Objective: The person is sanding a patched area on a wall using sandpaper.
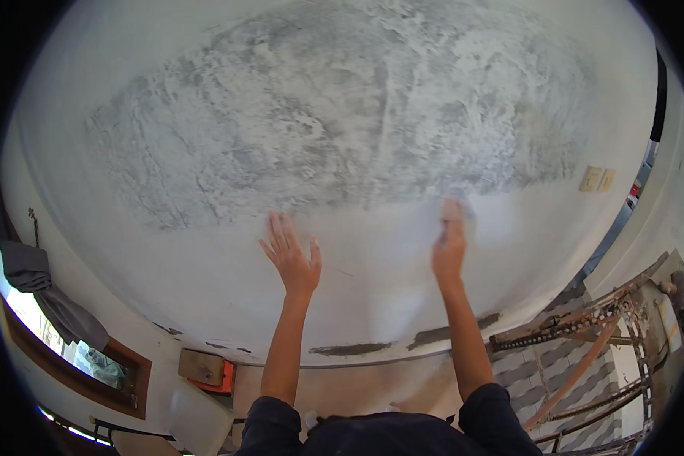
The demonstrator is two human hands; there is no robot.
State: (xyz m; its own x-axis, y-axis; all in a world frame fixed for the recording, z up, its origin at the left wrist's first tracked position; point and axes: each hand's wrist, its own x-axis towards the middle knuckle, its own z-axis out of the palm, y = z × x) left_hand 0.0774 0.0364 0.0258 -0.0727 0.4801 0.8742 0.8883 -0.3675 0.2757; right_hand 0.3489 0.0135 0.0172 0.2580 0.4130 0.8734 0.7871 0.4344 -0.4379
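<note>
A white wall (370, 245) fills the view before me, with a broad grey, mottled patch of skim plaster (325, 114) across its upper part. My left hand (293, 256) has its fingers spread and its palm toward the wall, fingertips at the lower edge of the patch. It holds nothing. To the right, my right hand (450, 239) is raised to that same edge. Its fingers are blurred, and a greyish shape shows around them. Whether this is a thin sanding piece or only shadow, I cannot tell.
Two switch plates (597, 179) sit on the wall at right. A rusty metal scaffold frame (598, 336) stands at lower right, tools on its top. At lower left are a wood-framed window (131, 376), a tied grey curtain (62, 302), a white chair (199, 416) and an orange box (227, 376).
</note>
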